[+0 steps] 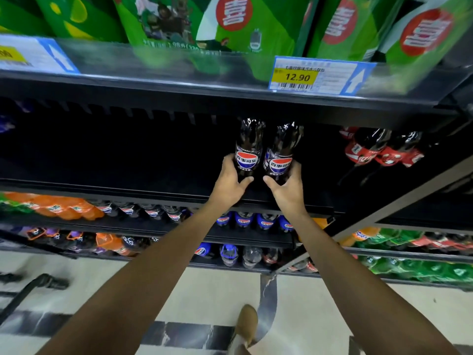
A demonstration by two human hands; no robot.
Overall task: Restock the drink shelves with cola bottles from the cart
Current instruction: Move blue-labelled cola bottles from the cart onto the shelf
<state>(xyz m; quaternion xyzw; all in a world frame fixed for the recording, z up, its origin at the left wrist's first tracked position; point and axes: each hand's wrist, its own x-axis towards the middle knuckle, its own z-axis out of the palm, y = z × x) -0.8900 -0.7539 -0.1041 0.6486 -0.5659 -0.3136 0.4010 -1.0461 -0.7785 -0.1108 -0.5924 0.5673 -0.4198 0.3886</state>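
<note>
On the front of the dark metal shelf (102,187), 2 cola bottles stand side by side, nearly touching. Both are smooth, glossy dark plastic, waisted above round red, white and blue labels. The left cola bottle (249,147) is roughly upright; the right cola bottle (282,152) leans a little to the right.

The left grip (231,181) wraps the lower body of the left cola bottle, fingers on its outer side, thumb across the front below the label. The right grip (288,187) holds the right cola bottle the same way, mirrored, so the 2 thumbs point at each other. The bottle bases are hidden behind the grips, so I cannot tell whether they rest on the shelf.

Left of the bottles the shelf lies in deep shadow. Well apart to the right lean red-labelled bottles (371,149). Above, green packs (256,34) sit over a clear rail carrying a yellow price tag (297,76) marked 12.90. Below run rows of orange bottles (58,207) and blue-capped bottles (243,220). A black cart handle (38,283) shows at lower left.
</note>
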